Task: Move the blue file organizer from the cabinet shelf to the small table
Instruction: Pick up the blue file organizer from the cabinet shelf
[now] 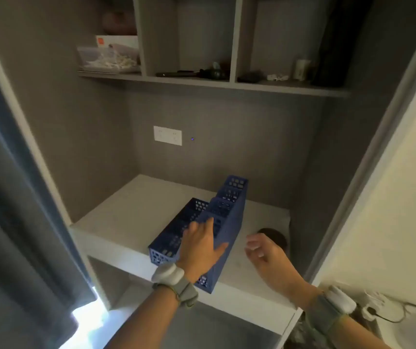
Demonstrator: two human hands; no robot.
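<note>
At the bottom edge of the view, toward six o'clock, two bare forearms are seen reaching forward, each wrapped at the wrist by a grey fabric strap carrying a white plastic sensor pod. Just beyond them, the left hand is laid flat with fingers extended on the near end of the blue perforated plastic file organizer, the thumb pointing toward three o'clock along its taller side; no closed grip around a wall can be made out. The right hand is held just to the organizer's three o'clock side, apart from it, with fingers loosely curled and open, nothing held in it. The organizer is seen standing upright on the pale grey cabinet shelf, its low front near the shelf's edge and its stepped dividers rising toward twelve o'clock. A dark round object, partly hidden behind the right hand, lies at the shelf's three o'clock side; what it is cannot be told. Farther back, a white rectangular wall socket plate is mounted on the grey rear panel at about eleven o'clock. Farthest, at twelve o'clock, an upper grey shelf with upright partitions is seen, holding a clear plastic tray of pale items and several small dark objects, too blurred to identify.
</note>
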